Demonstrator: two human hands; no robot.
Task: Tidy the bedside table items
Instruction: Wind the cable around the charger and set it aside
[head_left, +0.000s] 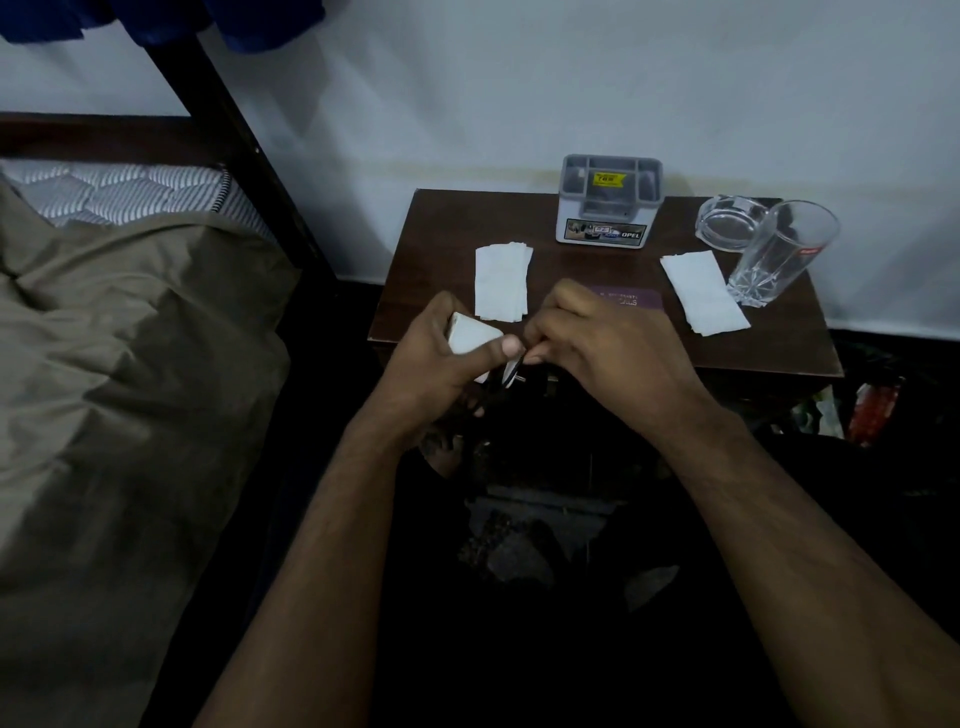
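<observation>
Our left hand (441, 358) is wrapped around a white charger block (470, 335), thumb pressed on its near face, just over the table's front edge. Our right hand (602, 343) pinches a thin dark cable (511, 375) where it leaves the block, fingertips nearly meeting the left thumb. Beyond them on the bedside table (769, 348) lie two folded white tissues (501, 280), a purple card (634, 299), a glass tumbler (779, 254), an ashtray (727, 221) and a grey organiser (610, 200).

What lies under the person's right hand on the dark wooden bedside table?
A flat purple card or booklet with pale lettering shows beyond the right hand. The hand covers its near part, so its full shape and text cannot be seen.
</observation>
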